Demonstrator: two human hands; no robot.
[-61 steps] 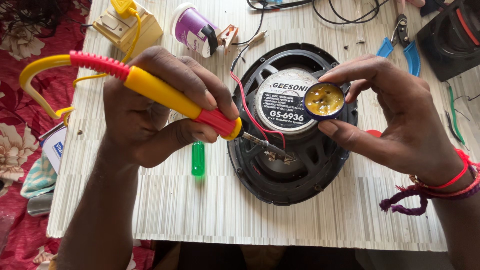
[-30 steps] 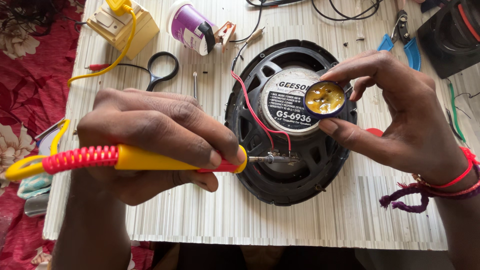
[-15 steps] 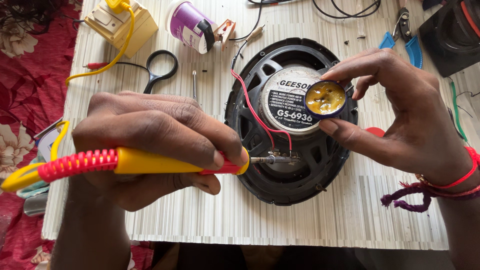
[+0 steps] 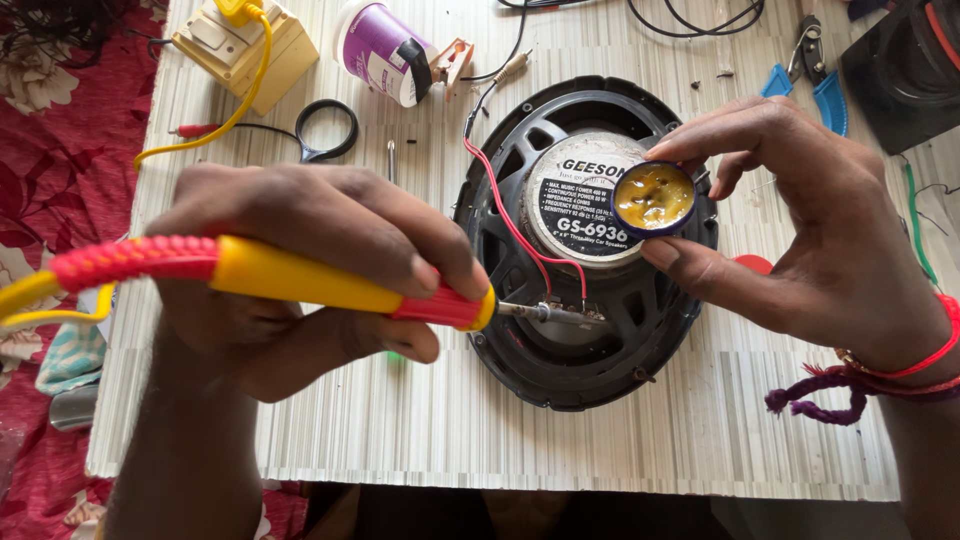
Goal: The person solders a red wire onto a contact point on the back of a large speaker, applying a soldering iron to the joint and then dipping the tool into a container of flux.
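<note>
Presently: left hand point(image 4: 310, 285) wrapped around yellow-handled soldering iron point(image 4: 330, 285), tip apparently touching the wire terminal on the oval speaker point(image 4: 585, 240); right hand point(image 4: 800, 220) pinches small flux tin point(image 4: 653, 197) above the speaker's magnet. Best kept steady, the tip clear of the red wire's point(image 4: 510, 220) insulation.

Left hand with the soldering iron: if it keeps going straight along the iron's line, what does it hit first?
Likely the terminal on the speaker frame, where the red wire ends. The left hand aims the soldering iron rightward; tip looks at or touching it, depth unclear.

Striped pale table point(image 4: 560, 440) (daylit) over red floral cloth point(image 4: 60, 150)
</note>
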